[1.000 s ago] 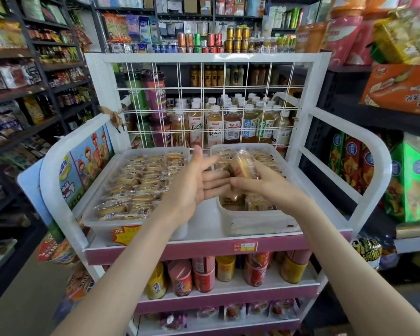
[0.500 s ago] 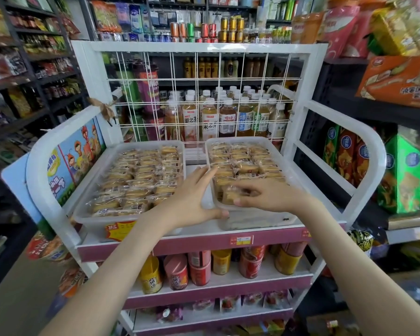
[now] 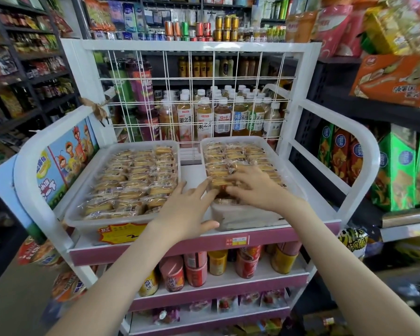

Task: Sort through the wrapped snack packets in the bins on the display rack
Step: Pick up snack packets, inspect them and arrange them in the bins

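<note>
Two translucent white bins sit side by side on the top shelf of the white display rack (image 3: 359, 151). The left bin (image 3: 121, 220) is full of wrapped yellow snack packets (image 3: 136, 175). More of these packets (image 3: 238, 154) fill the right bin (image 3: 250, 218). My right hand (image 3: 255, 190) lies in the near left part of the right bin, its fingers curled over a snack packet (image 3: 217, 183). My left hand (image 3: 187, 209) reaches to that bin's near left corner, fingers straight on its rim by the same packet, thumb against the front wall.
A wire grid panel (image 3: 192, 93) closes the rack's back, with drink bottles (image 3: 204, 120) behind it. Curved white rails bound both sides. Cans (image 3: 194, 270) stand on the shelf below. Stocked store shelves surround the rack; an orange price tag (image 3: 118, 235) hangs under the left bin.
My right hand has brought the packet it held up down into the near part of the right bin. My left hand dropped from mid-air to the bin's corner.
</note>
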